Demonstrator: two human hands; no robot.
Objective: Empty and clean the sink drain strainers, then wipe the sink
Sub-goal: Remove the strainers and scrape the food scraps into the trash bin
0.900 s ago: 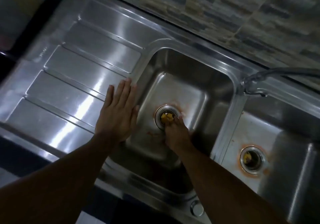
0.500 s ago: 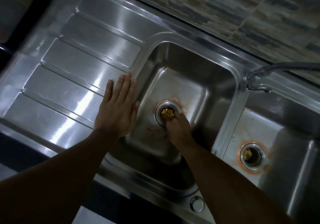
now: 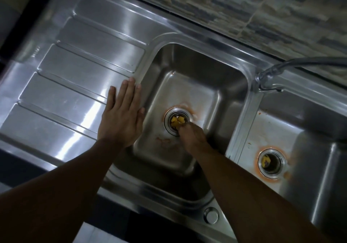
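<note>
Little has shifted: the right hand (image 3: 191, 135) has eased toward the near-right edge of the left strainer (image 3: 167, 119), so more of the yellow scraps (image 3: 177, 121) show. The left hand (image 3: 122, 115) stays flat, fingers straight, on the drainboard (image 3: 75, 92) against the left basin's (image 3: 187, 64) rim.

I read this as the first step, lifting out the left strainer, which still sits in its drain at the basin floor. The right fingertips dip into it, but the hand's back hides them (I cannot tell whether they have a grip). Next I'd want a firm pinch on the rim or centre post and a straight, level lift, so the scraps don't spill.

The right strainer (image 3: 271, 163) waits in the right basin (image 3: 309, 130), also holding scraps. Orange stains (image 3: 187, 105) ring both drains and will need wiping. The tap (image 3: 270, 72) reaches in from the far right, clear of the lift. A round cap (image 3: 211, 215) sits on the near rim. Nothing blocks the hand, though no bin is in view.
</note>
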